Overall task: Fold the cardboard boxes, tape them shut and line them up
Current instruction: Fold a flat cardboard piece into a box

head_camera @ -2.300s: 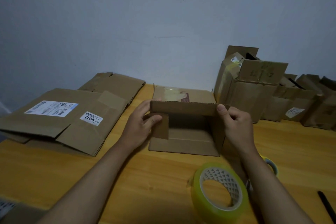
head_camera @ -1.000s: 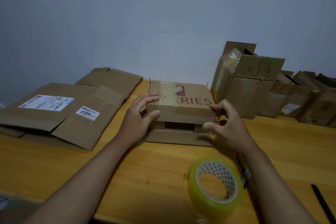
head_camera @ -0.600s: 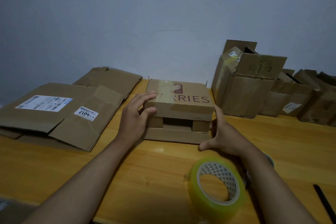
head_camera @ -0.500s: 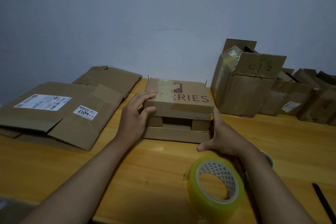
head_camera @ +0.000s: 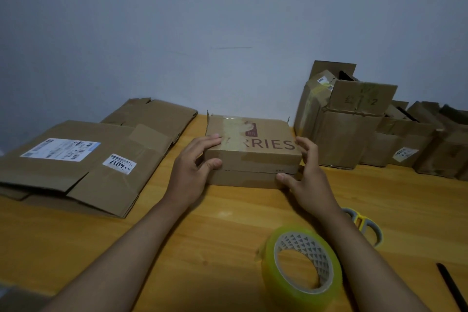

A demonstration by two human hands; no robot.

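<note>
Head view — both hands (head_camera: 192,170) (head_camera: 304,175) clasp the box (head_camera: 253,152) — fingers curled.

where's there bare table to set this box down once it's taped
Bare table lies between the box and the tape roll, and in front of the flat cardboard at left. Another patch lies right, between the stacked boxes and the scissors. The back right is crowded.

Head cam looks fwd & down, close over table (head_camera: 177,235), facing wall (head_camera: 177,33).
</note>
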